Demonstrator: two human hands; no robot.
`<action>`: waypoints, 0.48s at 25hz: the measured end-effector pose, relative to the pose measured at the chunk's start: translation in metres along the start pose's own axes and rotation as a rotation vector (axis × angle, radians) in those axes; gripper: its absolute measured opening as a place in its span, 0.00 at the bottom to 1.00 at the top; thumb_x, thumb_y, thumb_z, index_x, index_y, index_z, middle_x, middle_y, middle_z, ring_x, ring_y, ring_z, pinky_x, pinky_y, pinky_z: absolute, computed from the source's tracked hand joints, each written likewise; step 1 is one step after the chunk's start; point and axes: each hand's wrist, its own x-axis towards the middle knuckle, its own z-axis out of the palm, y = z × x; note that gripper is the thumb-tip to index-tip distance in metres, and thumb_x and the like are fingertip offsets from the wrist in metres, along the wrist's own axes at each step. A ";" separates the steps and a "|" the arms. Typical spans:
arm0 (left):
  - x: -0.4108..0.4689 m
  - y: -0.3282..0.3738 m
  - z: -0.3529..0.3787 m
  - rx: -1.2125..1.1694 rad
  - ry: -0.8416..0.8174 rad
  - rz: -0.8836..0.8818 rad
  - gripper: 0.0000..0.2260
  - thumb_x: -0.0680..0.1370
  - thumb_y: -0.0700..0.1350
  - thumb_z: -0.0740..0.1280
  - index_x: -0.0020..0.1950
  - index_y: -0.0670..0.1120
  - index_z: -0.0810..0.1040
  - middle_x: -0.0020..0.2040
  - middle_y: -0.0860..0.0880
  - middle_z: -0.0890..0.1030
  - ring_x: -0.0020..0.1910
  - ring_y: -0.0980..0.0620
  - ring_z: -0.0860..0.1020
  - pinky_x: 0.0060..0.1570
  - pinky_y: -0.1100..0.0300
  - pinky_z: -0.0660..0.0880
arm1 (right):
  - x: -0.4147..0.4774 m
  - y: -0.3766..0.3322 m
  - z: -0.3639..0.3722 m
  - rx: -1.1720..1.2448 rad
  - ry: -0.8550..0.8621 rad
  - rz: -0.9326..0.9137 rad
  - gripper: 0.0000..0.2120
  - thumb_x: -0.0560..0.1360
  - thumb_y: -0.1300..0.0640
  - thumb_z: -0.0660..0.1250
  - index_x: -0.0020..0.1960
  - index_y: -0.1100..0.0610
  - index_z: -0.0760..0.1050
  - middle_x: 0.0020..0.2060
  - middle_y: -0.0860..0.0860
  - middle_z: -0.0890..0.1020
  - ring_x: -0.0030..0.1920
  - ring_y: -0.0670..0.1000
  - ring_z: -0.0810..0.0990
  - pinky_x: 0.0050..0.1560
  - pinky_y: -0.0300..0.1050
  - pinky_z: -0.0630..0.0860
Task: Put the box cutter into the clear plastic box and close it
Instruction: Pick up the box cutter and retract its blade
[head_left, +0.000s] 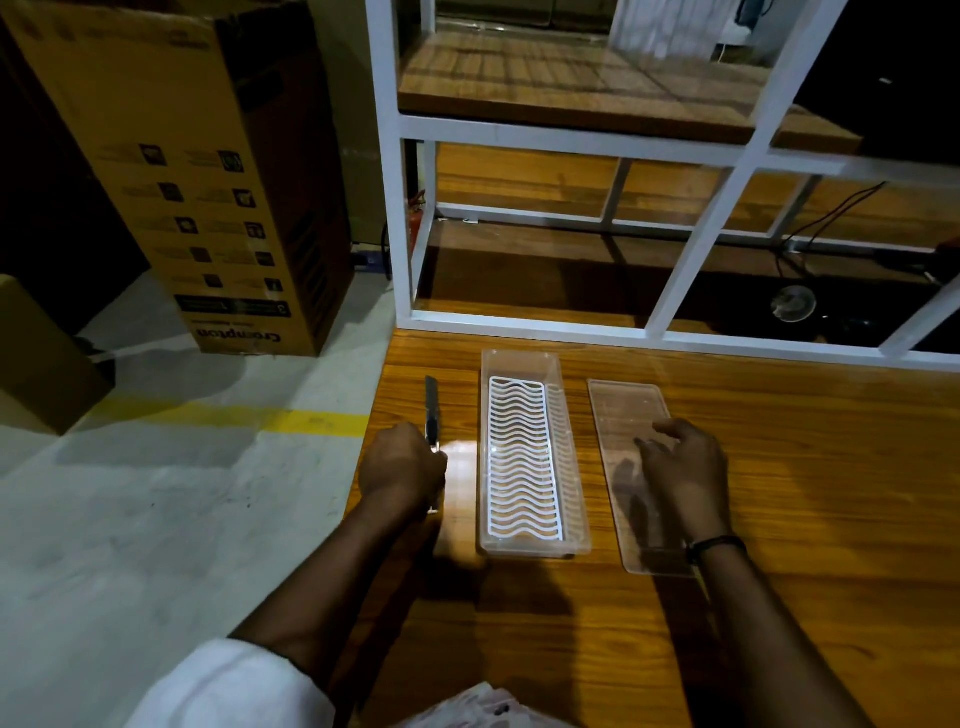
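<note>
A slim grey box cutter (431, 410) lies lengthwise near the left edge of the wooden table (779, 493). My left hand (402, 465) is closed around its near half. Just to the right stands the clear plastic box (522, 364), long and narrow, uncovered, with a white wavy grid insert (522, 457) on its floor. Its clear flat lid (626, 410) lies on the table to the right of the box. My right hand (680, 467) rests over the lid's middle with fingers spread, holding nothing.
A white metal shelf frame (691, 150) with wooden boards stands at the table's far edge. A tall cardboard carton (208, 182) stands on the grey floor to the left, beside a yellow floor line (234, 415). Cables (831, 218) trail behind the frame.
</note>
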 end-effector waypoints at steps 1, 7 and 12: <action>0.002 0.000 -0.001 -0.009 -0.016 -0.017 0.13 0.73 0.49 0.74 0.51 0.42 0.82 0.53 0.42 0.85 0.53 0.39 0.83 0.42 0.55 0.75 | -0.002 -0.005 0.000 0.074 -0.011 0.009 0.15 0.77 0.62 0.70 0.63 0.54 0.79 0.66 0.55 0.78 0.61 0.58 0.79 0.53 0.54 0.83; 0.001 0.001 -0.002 -0.022 -0.003 -0.020 0.11 0.74 0.48 0.74 0.50 0.44 0.80 0.51 0.43 0.85 0.49 0.41 0.83 0.40 0.56 0.73 | -0.016 -0.027 0.004 0.274 -0.044 -0.028 0.12 0.75 0.62 0.71 0.57 0.51 0.80 0.59 0.49 0.81 0.56 0.54 0.82 0.50 0.51 0.83; -0.002 0.004 -0.005 0.040 0.067 0.031 0.09 0.73 0.47 0.75 0.48 0.44 0.81 0.50 0.43 0.84 0.49 0.42 0.83 0.40 0.57 0.72 | -0.024 -0.029 0.009 0.267 -0.091 -0.062 0.12 0.76 0.62 0.70 0.59 0.54 0.81 0.57 0.49 0.82 0.55 0.51 0.80 0.42 0.37 0.76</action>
